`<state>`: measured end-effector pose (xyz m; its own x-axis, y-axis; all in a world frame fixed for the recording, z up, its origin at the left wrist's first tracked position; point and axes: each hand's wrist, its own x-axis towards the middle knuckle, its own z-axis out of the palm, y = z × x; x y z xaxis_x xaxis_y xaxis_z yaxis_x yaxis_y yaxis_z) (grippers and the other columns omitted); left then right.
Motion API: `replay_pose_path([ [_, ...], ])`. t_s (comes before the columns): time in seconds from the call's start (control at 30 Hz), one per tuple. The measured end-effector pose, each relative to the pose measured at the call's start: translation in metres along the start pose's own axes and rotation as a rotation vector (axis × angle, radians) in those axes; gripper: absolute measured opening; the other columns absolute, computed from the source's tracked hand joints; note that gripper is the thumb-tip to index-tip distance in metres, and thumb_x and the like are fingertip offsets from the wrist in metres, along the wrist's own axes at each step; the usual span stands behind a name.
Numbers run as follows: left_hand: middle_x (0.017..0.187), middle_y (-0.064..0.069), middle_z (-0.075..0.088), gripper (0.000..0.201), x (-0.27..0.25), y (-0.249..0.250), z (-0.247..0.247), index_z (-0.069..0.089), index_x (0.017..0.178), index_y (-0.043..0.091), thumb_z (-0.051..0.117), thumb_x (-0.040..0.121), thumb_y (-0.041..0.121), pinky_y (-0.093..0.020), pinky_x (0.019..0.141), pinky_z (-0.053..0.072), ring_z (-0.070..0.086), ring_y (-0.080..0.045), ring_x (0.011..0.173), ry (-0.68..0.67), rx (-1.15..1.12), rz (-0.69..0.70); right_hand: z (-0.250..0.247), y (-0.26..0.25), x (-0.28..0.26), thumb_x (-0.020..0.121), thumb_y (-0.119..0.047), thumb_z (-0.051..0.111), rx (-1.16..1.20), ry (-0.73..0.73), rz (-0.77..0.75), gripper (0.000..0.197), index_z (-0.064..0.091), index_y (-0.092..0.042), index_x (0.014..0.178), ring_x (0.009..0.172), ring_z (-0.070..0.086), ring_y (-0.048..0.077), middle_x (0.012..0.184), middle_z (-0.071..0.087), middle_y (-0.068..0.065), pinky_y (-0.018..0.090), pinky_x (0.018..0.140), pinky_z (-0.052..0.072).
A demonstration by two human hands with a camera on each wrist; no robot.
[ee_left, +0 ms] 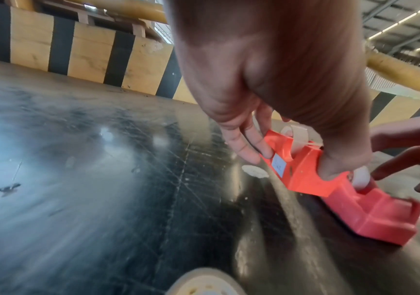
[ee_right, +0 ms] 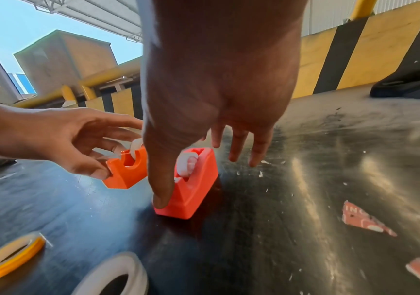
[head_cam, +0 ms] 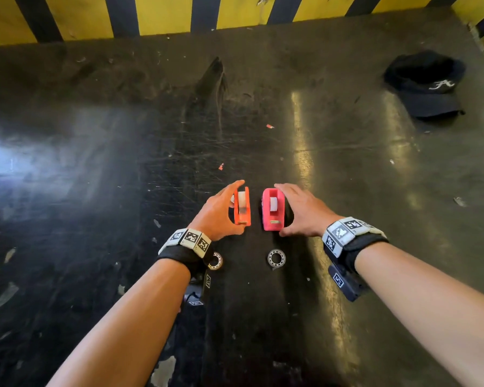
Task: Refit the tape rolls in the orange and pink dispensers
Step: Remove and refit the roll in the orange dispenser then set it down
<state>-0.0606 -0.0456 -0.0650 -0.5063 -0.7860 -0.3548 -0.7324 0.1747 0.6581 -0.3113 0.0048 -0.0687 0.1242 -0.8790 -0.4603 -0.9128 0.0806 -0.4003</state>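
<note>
— Gripping what with my left hand (head_cam: 218, 212)?
— Thumb and fingers pinch the orange dispenser (head_cam: 242, 207), centre frame. My right hand (head_cam: 302, 210) is spread, thumb touching the pink dispenser (head_cam: 273, 209) beside it.
— Any writing?
— A white emblem on the black cap (head_cam: 428, 85), upper right; I cannot read it.

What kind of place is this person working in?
Probably an industrial yard or loading dock, partly open to the air. The scuffed dark work surface is edged by a yellow-and-black striped barrier, and the right wrist view shows yellow pipes, a metal roof and open sky.
</note>
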Motion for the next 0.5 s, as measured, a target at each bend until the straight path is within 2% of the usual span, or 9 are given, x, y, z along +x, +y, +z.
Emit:
replay_pose_path([
  [0.13, 0.161, -0.002, 0.041, 0.113, 0.005, -0.013, 0.011, 0.024, 0.160, 0.031, 0.091, 0.070, 0.023, -0.048, 0.111, 0.050, 0.054, -0.023, 0.138, 0.010, 0.025, 0.000, 0.007, -0.001, 0.010, 0.063, -0.044, 0.096, -0.035, -0.010, 0.018, 0.133, 0.014, -0.028, 0.165, 0.147, 0.038, 0.032, 0.170, 0.023, -0.004, 0.056, 0.116, 0.040],
  [0.3, 0.168, 0.004, 0.030, 0.117, 0.008, -0.026, 0.019, 0.017, 0.161, 0.038, 0.090, 0.071, 0.021, -0.049, 0.109, 0.052, 0.055, -0.021, 0.137, 0.004, 0.042, -0.008, 0.011, -0.001, 0.015, 0.066, -0.039, 0.094, -0.042, 0.007, 0.029, 0.126, 0.017, -0.029, 0.164, 0.145, 0.042, 0.031, 0.168, 0.030, -0.003, 0.056, 0.115, 0.040],
  [0.37, 0.172, 0.003, 0.018, 0.126, 0.007, -0.026, 0.019, 0.008, 0.161, 0.043, 0.092, 0.069, 0.024, -0.049, 0.116, 0.046, 0.049, -0.022, 0.144, -0.018, 0.035, -0.009, 0.009, -0.001, 0.014, 0.065, -0.038, 0.094, -0.016, 0.016, 0.025, 0.124, 0.019, -0.029, 0.163, 0.145, 0.041, 0.030, 0.166, 0.032, -0.002, 0.056, 0.115, 0.040],
  [0.4, 0.174, 0.002, 0.012, 0.130, 0.005, -0.024, 0.018, 0.006, 0.162, 0.043, 0.094, 0.068, 0.029, -0.047, 0.121, 0.038, 0.040, -0.022, 0.150, -0.018, 0.023, -0.007, 0.008, -0.002, 0.012, 0.064, -0.037, 0.094, 0.007, 0.023, 0.024, 0.124, 0.020, -0.029, 0.163, 0.145, 0.041, 0.030, 0.165, 0.032, -0.002, 0.056, 0.115, 0.040],
  [0.47, 0.174, 0.000, 0.010, 0.125, 0.000, -0.016, 0.013, 0.012, 0.163, 0.036, 0.094, 0.068, 0.038, -0.041, 0.124, 0.028, 0.024, -0.022, 0.158, 0.040, 0.002, 0.024, 0.004, -0.004, 0.009, 0.063, -0.036, 0.093, 0.056, 0.034, 0.019, 0.124, 0.020, -0.029, 0.162, 0.144, 0.040, 0.030, 0.164, 0.033, -0.001, 0.056, 0.114, 0.040],
  [0.5, 0.173, -0.002, 0.015, 0.115, -0.002, -0.011, 0.008, 0.023, 0.162, 0.032, 0.092, 0.070, 0.041, -0.041, 0.124, 0.028, 0.024, -0.023, 0.158, 0.095, 0.005, 0.057, 0.001, -0.006, 0.007, 0.061, -0.037, 0.093, 0.077, 0.048, 0.008, 0.124, 0.020, -0.029, 0.161, 0.142, 0.041, 0.031, 0.162, 0.035, -0.001, 0.056, 0.114, 0.040],
])
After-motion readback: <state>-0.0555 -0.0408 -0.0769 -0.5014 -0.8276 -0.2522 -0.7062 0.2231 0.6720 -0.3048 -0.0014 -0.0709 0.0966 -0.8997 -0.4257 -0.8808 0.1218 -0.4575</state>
